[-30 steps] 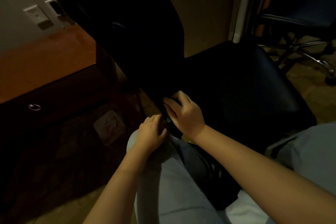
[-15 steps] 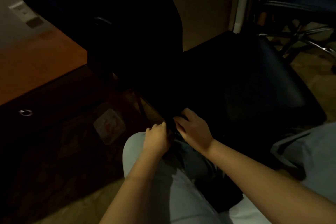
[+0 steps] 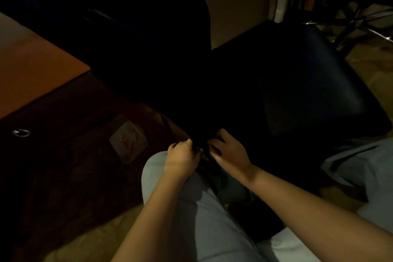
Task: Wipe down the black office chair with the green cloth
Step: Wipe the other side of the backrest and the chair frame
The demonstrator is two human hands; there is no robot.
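Note:
The black office chair fills the middle of the view, its backrest (image 3: 131, 34) at the upper left and its seat (image 3: 293, 83) at the right. Both hands meet at the near corner where seat and backrest join. My left hand (image 3: 182, 160) has its fingers curled onto the dark edge of the chair there. Just to its right, my right hand (image 3: 229, 153) curls its fingers around the green cloth (image 3: 211, 157). Only a dim sliver of the cloth shows under the fingers. The light is very low.
A wooden desk (image 3: 36, 70) with a drawer pull (image 3: 20, 133) stands at the left, close to the backrest. A second chair with a chrome base (image 3: 357, 25) is at the back right. My knees in light trousers (image 3: 191, 219) are under the hands.
The view has moved closer to the chair and dropped. Both hands have drawn nearer together at the seat's near corner, and the bit of green seen before is now almost covered.

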